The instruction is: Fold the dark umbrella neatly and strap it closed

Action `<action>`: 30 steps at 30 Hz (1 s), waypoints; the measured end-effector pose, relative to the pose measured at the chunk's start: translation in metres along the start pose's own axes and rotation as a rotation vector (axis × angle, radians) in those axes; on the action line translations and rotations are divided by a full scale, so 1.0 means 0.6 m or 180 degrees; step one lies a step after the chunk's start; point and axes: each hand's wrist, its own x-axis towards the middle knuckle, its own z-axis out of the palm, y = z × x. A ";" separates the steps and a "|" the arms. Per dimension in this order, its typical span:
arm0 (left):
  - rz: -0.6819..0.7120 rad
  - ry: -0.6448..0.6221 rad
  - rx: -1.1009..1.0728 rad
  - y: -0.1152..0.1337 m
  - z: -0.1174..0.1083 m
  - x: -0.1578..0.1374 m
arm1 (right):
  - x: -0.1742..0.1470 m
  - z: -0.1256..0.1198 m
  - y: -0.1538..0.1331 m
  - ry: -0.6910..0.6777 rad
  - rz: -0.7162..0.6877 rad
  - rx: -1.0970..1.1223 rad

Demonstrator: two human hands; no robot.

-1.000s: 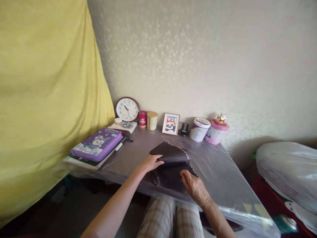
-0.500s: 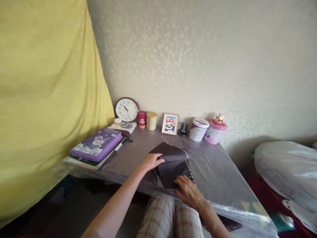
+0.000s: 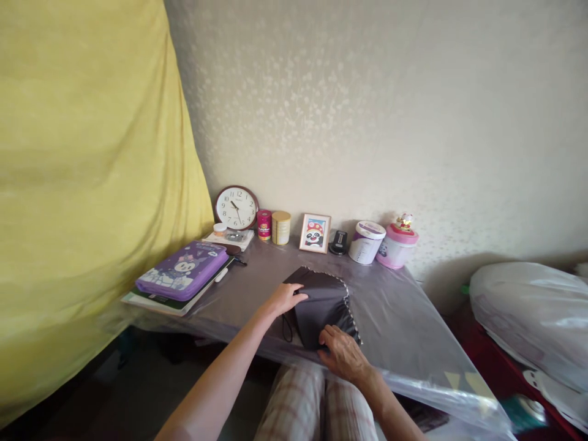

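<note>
Black fabric lies part-folded on our bench, cord loose: half-done, we judge. Left hand pinches it; right hand's fingers curl on it, grip unclear.

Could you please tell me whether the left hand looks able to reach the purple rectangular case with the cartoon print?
Probably yes: no tall object stands between the left hand and the purple case, though the hand touches the folded black fabric.
</note>
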 end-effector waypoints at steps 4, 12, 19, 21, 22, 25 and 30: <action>0.0028 0.0069 -0.0026 0.005 -0.002 -0.005 | 0.003 -0.001 -0.008 0.0022 -0.0028 -0.0036; 0.0115 0.0209 -0.0061 0.008 -0.010 -0.024 | 0.001 -0.026 -0.003 0.0036 0.0238 0.0099; 0.0146 0.0272 -0.0119 0.012 -0.004 -0.045 | -0.001 -0.074 0.006 0.0212 0.0955 0.0522; 0.0151 0.0278 -0.0132 0.014 -0.001 -0.051 | 0.002 -0.086 0.004 0.0386 0.0809 0.0422; 0.0154 0.0278 -0.0136 0.014 0.000 -0.053 | 0.004 -0.091 0.003 0.0450 0.0684 0.0405; 0.0160 0.0279 -0.0135 0.014 0.003 -0.059 | 0.011 -0.102 0.004 0.0582 0.0321 0.0414; 0.0156 0.0285 -0.0107 0.013 0.007 -0.065 | 0.034 -0.113 0.014 0.0802 0.0185 0.0299</action>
